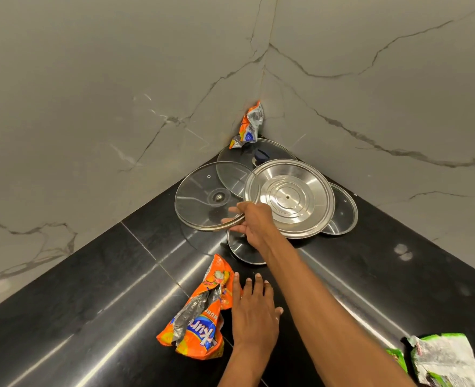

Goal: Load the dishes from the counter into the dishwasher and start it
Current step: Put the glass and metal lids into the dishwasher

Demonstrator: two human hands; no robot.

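Right hand [254,223] takes a glass lid [202,196] at the far corner of the surface [91,303].
Fingers and thumb clamp its near rim; left hand [254,311] lies flat, fingers straight, beside an orange wrapper [200,317]. A thin rim pinch could slip, dropping glass onto the steel lid [289,196]. Lower lids are partly hidden; the dishwasher is out of view.

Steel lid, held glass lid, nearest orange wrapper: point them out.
steel lid [289,196], head view, ringed centre.
glass lid [197,191], head view, pane left of knob.
orange wrapper [202,339], head view, printed face.
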